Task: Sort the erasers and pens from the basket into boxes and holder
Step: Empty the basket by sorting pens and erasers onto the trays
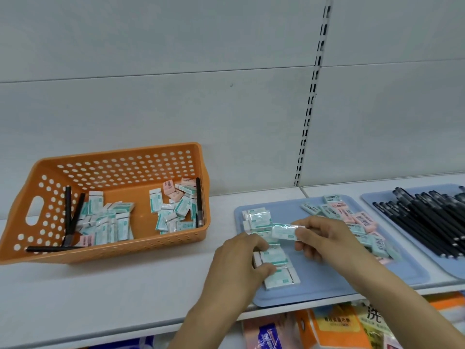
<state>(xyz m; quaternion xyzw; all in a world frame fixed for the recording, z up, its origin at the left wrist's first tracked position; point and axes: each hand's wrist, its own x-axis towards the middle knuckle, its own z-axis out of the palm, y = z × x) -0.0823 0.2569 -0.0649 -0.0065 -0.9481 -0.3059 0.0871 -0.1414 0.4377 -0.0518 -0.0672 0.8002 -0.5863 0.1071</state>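
Right hand (324, 238) pinched a wrapped eraser (284, 233) over the blue tray (314, 290) — light, stiff, film slippery, best held by its ends — left hand (241, 263) gripped the stacked erasers (276, 270).

white shelf (125, 298), slotted wall upright (310, 102), packaged goods below (327, 328)

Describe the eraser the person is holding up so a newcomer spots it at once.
Find the blue tray right of the orange basket. Above its left side, the right hand pinches one wrapped white-and-teal eraser. Unlike the others, it is lifted off the tray.
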